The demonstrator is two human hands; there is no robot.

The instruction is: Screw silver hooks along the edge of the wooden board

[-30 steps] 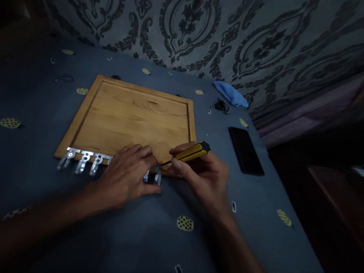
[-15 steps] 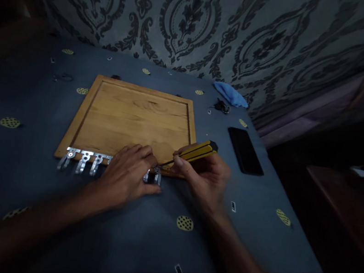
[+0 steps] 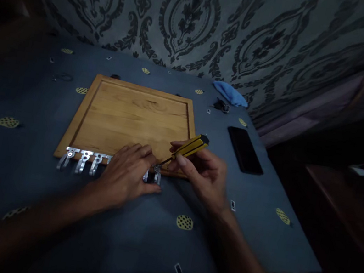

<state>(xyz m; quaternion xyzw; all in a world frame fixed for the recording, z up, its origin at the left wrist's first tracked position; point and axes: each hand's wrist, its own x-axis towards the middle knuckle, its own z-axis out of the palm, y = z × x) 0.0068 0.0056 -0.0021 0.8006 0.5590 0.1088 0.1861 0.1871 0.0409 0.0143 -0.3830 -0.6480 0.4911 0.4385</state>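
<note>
Where three metal hooks (image 3: 82, 161) line the near edge of the wooden board (image 3: 136, 115), the left hand (image 3: 126, 176) lies palm down just right of them, fingers flat and unclenched, pressing the end hook (image 3: 153, 177) down. The screwdriver (image 3: 187, 147), yellow-and-black handled, slants down with its tip at that hook. The right hand (image 3: 205, 176) is closed around its handle in a fingertip grip. A dark phone (image 3: 245, 150) lies well apart to the right. Against half a second earlier, the handle stands steeper and further left; the left hand is unmoved.

The left hand (image 3: 129, 172) hides part of the hook row (image 3: 83, 160); the screwdriver (image 3: 187, 147) tip is too dim to tell
</note>
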